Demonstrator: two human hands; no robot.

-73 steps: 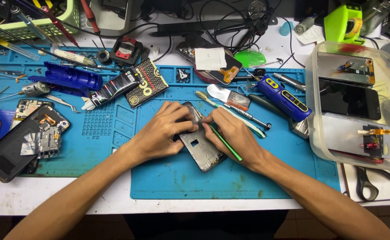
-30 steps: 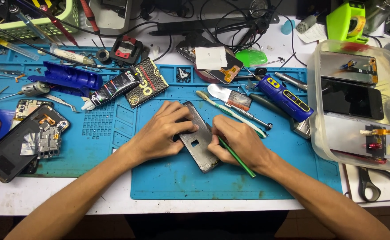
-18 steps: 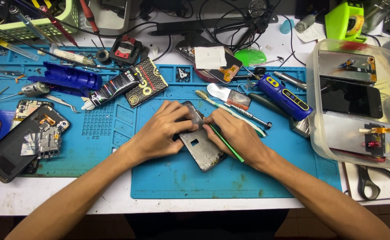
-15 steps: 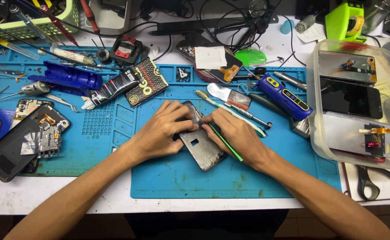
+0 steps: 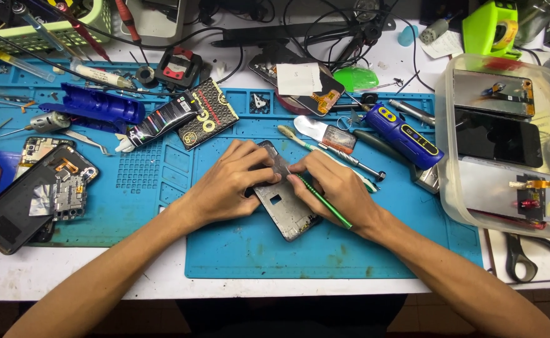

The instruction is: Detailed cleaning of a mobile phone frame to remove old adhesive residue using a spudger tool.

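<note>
From the head camera we look straight down on a cluttered repair bench. Our left hand [image 5: 225,184] lies on the blue work mat [image 5: 350,250], its fingers curled over the upper left edge of an opened phone frame [image 5: 285,203] and pressing it flat against the mat. The frame lies tilted near the middle of the mat, its grey inner side up, with a small square cut-out showing. Our right hand [image 5: 334,188] rests on the frame's upper right edge and pinches a thin green tool [image 5: 325,203] like a pen, thumb and forefinger closed tight on it, the tip meeting the frame close to the left fingertips. The tool's shaft runs back over the hand toward the lower right.

Just beyond the right hand lie a toothbrush [image 5: 290,133] and a slim metal screwdriver [image 5: 358,164], and further out a blue and yellow handheld device [image 5: 406,134]. A black tube [image 5: 156,125] and a black patterned card [image 5: 207,112] lie above the left hand. At the far left a second dismantled phone [image 5: 31,194] lies face down with its board exposed. At the right a clear plastic tub [image 5: 450,206] holds phone screens and parts, well apart from both hands. Scissors [image 5: 519,256] lie below the tub.
</note>
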